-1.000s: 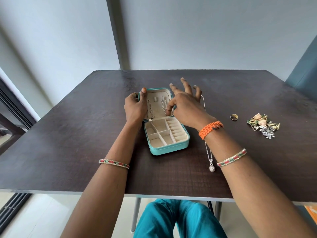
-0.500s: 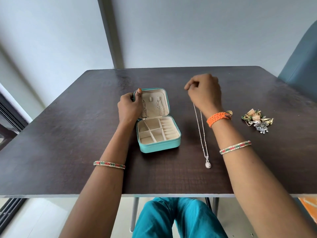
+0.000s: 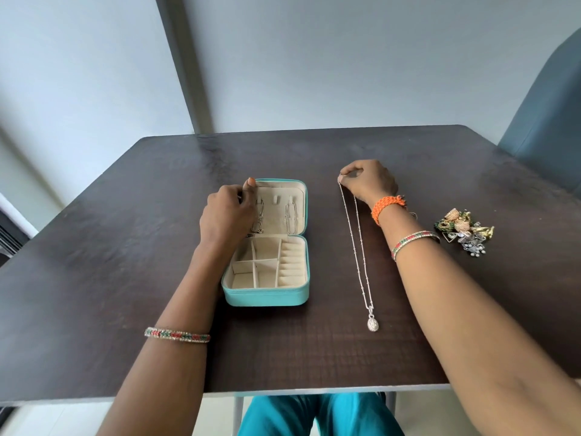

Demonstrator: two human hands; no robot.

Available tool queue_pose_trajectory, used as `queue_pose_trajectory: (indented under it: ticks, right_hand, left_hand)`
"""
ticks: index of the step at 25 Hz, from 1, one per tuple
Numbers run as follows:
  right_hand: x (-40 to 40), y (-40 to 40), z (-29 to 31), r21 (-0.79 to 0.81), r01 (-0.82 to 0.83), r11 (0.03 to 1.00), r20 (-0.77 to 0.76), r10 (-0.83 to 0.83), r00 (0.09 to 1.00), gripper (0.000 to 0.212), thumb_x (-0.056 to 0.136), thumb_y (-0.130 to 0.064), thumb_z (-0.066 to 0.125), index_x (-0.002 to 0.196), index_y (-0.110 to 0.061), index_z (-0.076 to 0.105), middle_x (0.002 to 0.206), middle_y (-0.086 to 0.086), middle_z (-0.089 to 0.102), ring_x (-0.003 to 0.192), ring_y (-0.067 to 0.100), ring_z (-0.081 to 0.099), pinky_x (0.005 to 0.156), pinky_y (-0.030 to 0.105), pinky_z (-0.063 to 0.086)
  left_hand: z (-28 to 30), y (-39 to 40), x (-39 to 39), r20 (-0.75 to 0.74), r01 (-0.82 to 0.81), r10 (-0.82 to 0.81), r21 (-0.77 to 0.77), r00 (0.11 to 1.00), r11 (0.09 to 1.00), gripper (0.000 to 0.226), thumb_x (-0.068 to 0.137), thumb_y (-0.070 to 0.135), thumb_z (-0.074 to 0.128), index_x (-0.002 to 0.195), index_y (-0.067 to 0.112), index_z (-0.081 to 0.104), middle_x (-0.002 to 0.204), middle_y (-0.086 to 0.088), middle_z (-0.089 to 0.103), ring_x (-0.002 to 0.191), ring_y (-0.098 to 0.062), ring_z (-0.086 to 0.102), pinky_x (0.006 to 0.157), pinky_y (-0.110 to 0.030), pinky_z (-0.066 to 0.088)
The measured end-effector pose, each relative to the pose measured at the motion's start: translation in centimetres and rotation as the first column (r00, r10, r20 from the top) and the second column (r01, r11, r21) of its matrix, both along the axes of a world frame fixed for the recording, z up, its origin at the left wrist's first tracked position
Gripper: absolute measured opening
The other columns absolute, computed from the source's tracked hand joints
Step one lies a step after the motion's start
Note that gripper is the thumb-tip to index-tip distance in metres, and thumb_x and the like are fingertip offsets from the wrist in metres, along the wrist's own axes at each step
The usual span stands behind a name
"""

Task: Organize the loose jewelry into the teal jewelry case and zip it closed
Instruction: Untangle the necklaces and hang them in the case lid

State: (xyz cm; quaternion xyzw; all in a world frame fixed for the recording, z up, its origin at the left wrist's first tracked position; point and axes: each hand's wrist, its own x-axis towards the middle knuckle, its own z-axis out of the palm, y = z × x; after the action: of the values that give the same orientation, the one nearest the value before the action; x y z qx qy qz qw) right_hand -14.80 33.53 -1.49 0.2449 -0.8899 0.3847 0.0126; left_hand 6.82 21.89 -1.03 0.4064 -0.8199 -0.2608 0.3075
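Observation:
The teal jewelry case point(image 3: 267, 295) lies open on the dark table, its cream lid tipped back with two chain pieces hanging inside and its divided tray holding nothing. My left hand point(image 3: 228, 214) grips the lid's left edge, thumb on the top corner. Right of the case, my right hand point(image 3: 367, 180) pinches the top end of a silver necklace point(image 3: 356, 243). The chain runs straight toward me along the table to an oval pendant point(image 3: 373, 324). A heap of gold and silver earrings point(image 3: 463, 229) lies further right.
The dark table point(image 3: 125, 247) ends in a front edge close to my lap. A teal chair back point(image 3: 547, 121) stands at the far right corner. A grey wall runs behind the table. A small ring is partly hidden behind my right wrist.
My right hand left the case lid, moved right and took hold of the necklace's top end; the chain now lies straighter. My left hand kept its hold on the lid.

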Motion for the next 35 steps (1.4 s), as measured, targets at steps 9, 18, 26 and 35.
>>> queue_pose_trajectory:
  ticks: [9, 18, 26, 35]
  right_hand:
    - [-0.6, -1.4, -0.1, 0.107, -0.001, 0.994, -0.063, 0.008, 0.998, 0.014, 0.085, -0.024, 0.062, 0.078, -0.017, 0.071, 0.107, 0.006, 0.07, 0.108, 0.034, 0.058, 0.093, 0.036, 0.042]
    - [5.5, 3.6, 4.7, -0.257, -0.233, 0.938, 0.101, 0.266, 0.959, 0.025, 0.091, -0.006, 0.049, 0.068, -0.016, 0.05, 0.076, 0.007, 0.065, 0.065, 0.018, 0.062, 0.064, 0.026, 0.051]
    - [13.8, 9.3, 15.9, -0.289, -0.483, 0.826, 0.07, 0.522, 0.85, 0.012, 0.091, -0.012, 0.056, 0.08, -0.013, 0.056, 0.065, 0.002, 0.057, 0.047, 0.01, 0.034, 0.042, 0.02, 0.03]
    - [15.0, 12.9, 18.9, -0.38, -0.36, 0.852, -0.207, 0.301, 0.931, 0.022, 0.091, -0.022, 0.055, 0.069, -0.024, 0.053, 0.059, -0.014, 0.043, 0.052, -0.002, 0.036, 0.048, 0.016, 0.025]
  left_hand:
    - [0.5, 0.4, 0.0, 0.024, -0.098, 0.098, -0.037, 0.995, 0.995, 0.049, 0.098, 0.045, 0.031, 0.059, 0.017, 0.038, 0.069, -0.006, 0.053, 0.072, -0.033, 0.047, 0.065, -0.035, 0.035]
    - [1.3, -0.1, 2.1, -0.315, 0.124, -0.084, 0.108, 0.945, 0.987, 0.023, 0.095, 0.017, 0.045, 0.089, 0.012, 0.066, 0.085, -0.004, 0.067, 0.076, -0.014, 0.057, 0.07, -0.025, 0.047]
    - [10.1, 6.5, 3.8, -0.566, 0.407, -0.323, 0.024, 0.758, 0.913, 0.023, 0.098, 0.01, 0.044, 0.105, 0.009, 0.065, 0.092, -0.006, 0.067, 0.081, -0.009, 0.061, 0.076, -0.013, 0.045]
    - [12.5, 15.1, 8.0, -0.777, 0.77, -0.331, 0.288, 0.536, 0.569, 0.022, 0.096, 0.011, 0.046, 0.087, 0.009, 0.066, 0.054, 0.004, 0.037, 0.043, -0.007, 0.031, 0.042, -0.017, 0.032]
